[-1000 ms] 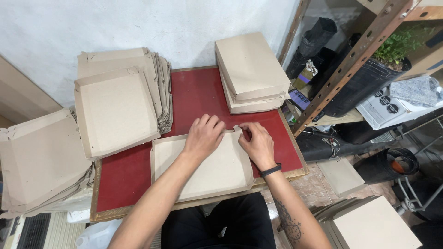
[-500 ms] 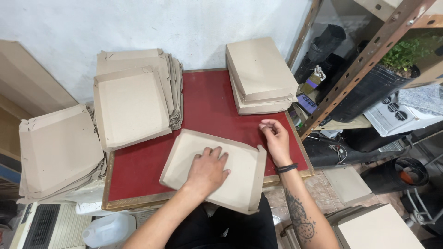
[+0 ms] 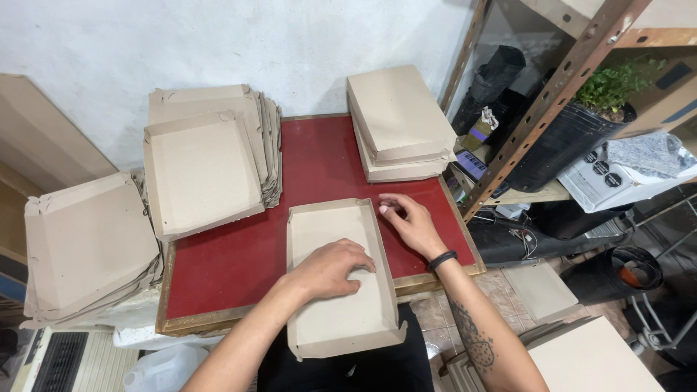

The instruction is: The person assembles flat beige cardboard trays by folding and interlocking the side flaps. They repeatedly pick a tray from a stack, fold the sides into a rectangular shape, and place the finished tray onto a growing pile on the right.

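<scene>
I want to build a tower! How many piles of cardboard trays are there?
3. One pile sits at the red table's back right, one pile at its back left, one pile beside the table's left edge. More may be hidden.

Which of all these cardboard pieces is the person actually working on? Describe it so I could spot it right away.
Find the red-topped table against the white wall. At its near edge lies one shallow cardboard tray, overhanging toward the person. The left hand presses flat inside it and the right hand is at its right wall. Unlike the stacked cardboard around it, it lies alone.
</scene>
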